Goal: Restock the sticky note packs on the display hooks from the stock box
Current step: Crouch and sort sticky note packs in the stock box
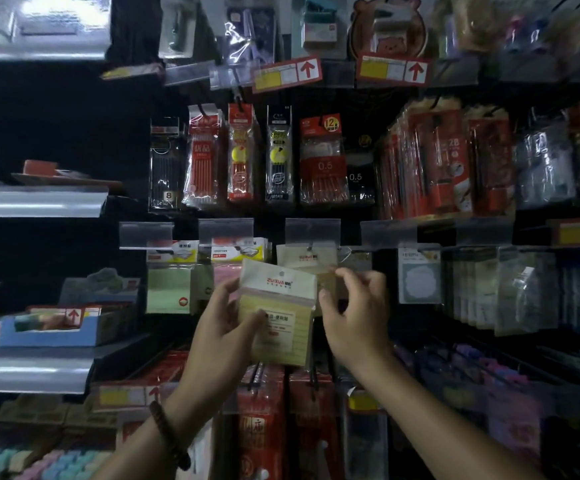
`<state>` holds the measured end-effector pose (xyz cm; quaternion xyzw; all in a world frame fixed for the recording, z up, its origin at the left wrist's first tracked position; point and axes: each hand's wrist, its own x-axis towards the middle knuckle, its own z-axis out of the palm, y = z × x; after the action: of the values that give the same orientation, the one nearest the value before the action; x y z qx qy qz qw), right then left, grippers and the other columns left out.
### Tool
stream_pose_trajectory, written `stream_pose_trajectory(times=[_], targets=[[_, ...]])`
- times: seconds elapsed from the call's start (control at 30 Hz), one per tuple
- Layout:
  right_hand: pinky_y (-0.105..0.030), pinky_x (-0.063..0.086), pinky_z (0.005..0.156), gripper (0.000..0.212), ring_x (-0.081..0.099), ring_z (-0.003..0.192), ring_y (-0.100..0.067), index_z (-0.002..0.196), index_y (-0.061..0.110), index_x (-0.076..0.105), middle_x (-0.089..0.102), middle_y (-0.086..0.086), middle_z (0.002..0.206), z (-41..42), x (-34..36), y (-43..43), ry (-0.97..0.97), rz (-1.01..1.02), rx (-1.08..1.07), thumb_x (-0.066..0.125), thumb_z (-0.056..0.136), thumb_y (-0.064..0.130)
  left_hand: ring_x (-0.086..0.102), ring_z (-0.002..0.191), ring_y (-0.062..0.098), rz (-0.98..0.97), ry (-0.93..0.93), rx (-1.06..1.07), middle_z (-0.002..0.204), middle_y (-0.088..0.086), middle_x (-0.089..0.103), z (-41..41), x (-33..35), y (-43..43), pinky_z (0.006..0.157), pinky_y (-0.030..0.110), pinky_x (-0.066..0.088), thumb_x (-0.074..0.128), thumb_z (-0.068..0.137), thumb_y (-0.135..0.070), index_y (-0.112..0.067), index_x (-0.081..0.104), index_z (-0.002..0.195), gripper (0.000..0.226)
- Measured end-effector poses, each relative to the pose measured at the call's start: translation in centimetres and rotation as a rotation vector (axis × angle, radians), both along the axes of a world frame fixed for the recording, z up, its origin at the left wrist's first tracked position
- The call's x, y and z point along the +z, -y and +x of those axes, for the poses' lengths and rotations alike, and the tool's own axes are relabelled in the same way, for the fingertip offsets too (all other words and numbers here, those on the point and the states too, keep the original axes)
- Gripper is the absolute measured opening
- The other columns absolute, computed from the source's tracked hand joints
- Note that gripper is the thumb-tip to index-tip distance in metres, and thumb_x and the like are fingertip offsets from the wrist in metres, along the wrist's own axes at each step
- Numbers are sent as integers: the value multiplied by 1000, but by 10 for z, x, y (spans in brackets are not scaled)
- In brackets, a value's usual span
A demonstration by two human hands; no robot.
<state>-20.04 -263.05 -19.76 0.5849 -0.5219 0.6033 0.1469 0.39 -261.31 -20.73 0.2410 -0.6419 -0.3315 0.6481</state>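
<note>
My left hand (228,315) grips a yellow sticky note pack (279,315) in a clear bag with a white header and hang hole, held upright in front of the display. My right hand (354,311) is just right of the pack, fingers spread and curled, holding nothing. Behind the pack hangs a matching yellow pack (307,259) on a hook (345,250). To its left hang a green sticky note pack (169,282) and a pink pack (226,270), the pink one partly hidden by my left hand. The stock box is not in view.
Pen and pencil packs (323,161) hang in the row above. Clear price-tag holders (312,232) stick out over the hooks. Red packs (262,420) hang below my hands. Metal shelves (35,202) with a blue box (49,332) stand at left. More packs (420,275) hang at right.
</note>
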Motion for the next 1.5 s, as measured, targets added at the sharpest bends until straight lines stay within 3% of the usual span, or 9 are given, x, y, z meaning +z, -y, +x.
stream_pose_trajectory(times=[0.1, 0.17, 0.33, 0.47, 0.63, 0.93, 1.23, 1.37, 1.5], targets=[[-18, 52, 81, 35, 57, 106, -6, 130, 38, 61, 46, 16, 116, 6, -16, -17, 8, -55, 199, 62, 96, 48, 80, 99, 21, 35, -39, -32, 111, 3, 80, -8, 3, 2, 75, 36, 66, 65, 102, -8, -30, 57, 134, 39], [-21, 56, 87, 44, 59, 113, 1, 138, 43, 60, 53, 25, 122, 7, -27, -23, -51, -43, 287, 61, 95, 51, 79, 101, 23, 57, -63, -68, 112, 6, 81, -15, 4, 4, 83, 45, 65, 66, 101, -9, -26, 57, 136, 40], [-36, 60, 101, 48, 66, 124, -1, 139, 33, 67, 68, 19, 137, 2, -27, -20, 183, -73, 557, 73, 98, 9, 78, 102, 16, 7, -27, -12, 117, 5, 78, -29, 5, 11, 83, 40, 66, 72, 98, -12, -32, 55, 136, 47], [-28, 62, 95, 50, 69, 120, -2, 139, 31, 67, 70, 13, 135, -3, -15, -19, 273, -137, 605, 70, 99, 2, 75, 99, 5, -150, 82, 161, 114, -5, 70, -30, 6, 17, 78, 26, 65, 74, 95, -3, -40, 35, 155, 80], [-21, 59, 94, 49, 67, 120, 2, 140, 26, 66, 69, 20, 132, -2, -3, -12, 300, -167, 609, 68, 99, 0, 67, 104, -1, -334, 274, 290, 127, -12, 62, -31, 9, 25, 82, 20, 62, 72, 97, -3, -36, 46, 156, 73], [-37, 63, 95, 49, 69, 120, -7, 143, 26, 64, 70, 11, 135, -5, 0, 0, 298, -99, 620, 66, 101, 2, 54, 106, -10, -347, 400, 338, 126, -17, 48, -32, 12, 39, 84, 5, 51, 73, 98, -18, -42, 34, 161, 78], [-31, 65, 84, 50, 73, 111, -7, 144, 22, 63, 74, 16, 122, -7, 3, -4, 315, -131, 640, 65, 100, 0, 43, 143, 13, -347, 523, 306, 152, -20, 36, -26, 22, 50, 111, 45, 54, 64, 81, -51, -53, 19, 162, 92], [-30, 65, 79, 50, 73, 103, -4, 145, 24, 60, 72, 12, 120, -6, 6, 3, 277, -63, 541, 65, 100, 3, 43, 142, 18, -300, 581, 360, 156, -17, 35, -29, 27, 56, 112, 48, 53, 71, 88, -38, -49, 22, 162, 90], [-8, 50, 78, 60, 62, 100, -2, 151, 36, 53, 55, 8, 129, -3, 7, 8, 99, 54, 252, 73, 97, 19, 50, 128, 23, -336, 686, 547, 145, 2, 46, -33, 24, 54, 109, 44, 52, 71, 93, -32, -50, 26, 160, 83]])
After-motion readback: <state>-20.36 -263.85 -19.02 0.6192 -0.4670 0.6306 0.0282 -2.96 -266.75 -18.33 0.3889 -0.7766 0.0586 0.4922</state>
